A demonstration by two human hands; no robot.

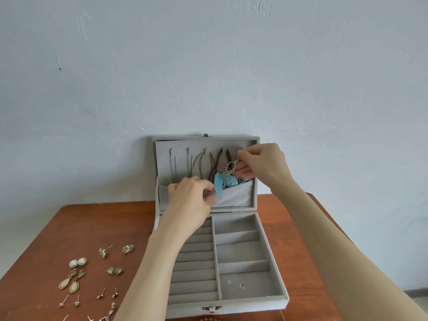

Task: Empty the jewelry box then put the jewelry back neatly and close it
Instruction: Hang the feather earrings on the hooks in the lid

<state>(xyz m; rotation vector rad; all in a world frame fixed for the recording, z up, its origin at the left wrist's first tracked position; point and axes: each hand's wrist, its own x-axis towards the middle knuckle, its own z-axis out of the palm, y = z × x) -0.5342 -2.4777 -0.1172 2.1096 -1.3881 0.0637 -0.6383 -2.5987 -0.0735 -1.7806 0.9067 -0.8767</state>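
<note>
- Grey jewelry box sits open at the middle of the frame on a brown wooden surface, with its lid standing up against the pale wall.
- Inside the lid I count roughly four necklaces hanging off tabs, two thin silvery ones on the left and two brownish ones toward the right. Their lower ends drop into the fabric pocket, so I can't see how long they are.
- Right hand, upper right of the lid, has fingers pinched on a silvery chain piece with blue feathers dangling below it. Looks like two or three feathers, hard to say since they overlap.
- Left hand is curled over the top edge of the pocket, thumb and fingers gripping the fabric.
- The tray has a column of ring slots on the left, partly hidden by the left forearm, plus four compartments on the right. The nearest one holds two tiny bits I can't identify.
- Lower left of the frame: two pearl earrings, two teardrop earrings, a bunch of small studs, some cut off at the bottom edge.
- Reddish beads peek in at the bottom edge, mostly cut off.
</note>
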